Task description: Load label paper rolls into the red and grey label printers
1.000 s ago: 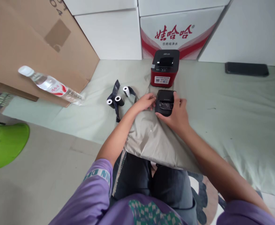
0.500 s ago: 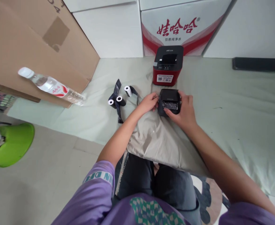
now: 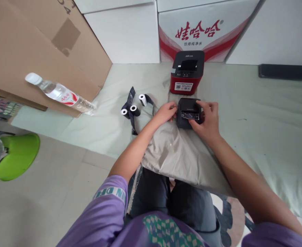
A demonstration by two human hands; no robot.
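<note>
A small black label printer [image 3: 189,104] sits on the pale green cloth, a dark shiny strip [image 3: 190,115] showing at its front slot. My right hand [image 3: 209,120] grips it from the right, thumb at the strip's lower edge and fingertips at the top right of the lid. Against the printer's left side, my left hand [image 3: 167,112] holds its fingers curled; their tips are partly hidden. Just behind stands a larger red and black printer [image 3: 185,84]. Left of my left hand lie several small paper rolls [image 3: 134,110] with dark tails.
A water bottle [image 3: 68,97] leans by a cardboard box [image 3: 76,61] at left. White cartons [image 3: 130,34] line the back. A flat black object [image 3: 284,72] lies at far right. Grey-beige fabric [image 3: 176,154] covers the front edge. A green chair [image 3: 24,154] stands lower left.
My right thumb has slid rightward along the small printer's front strip. The whole view has shifted slightly. My left hand stays at the printer's left side.
</note>
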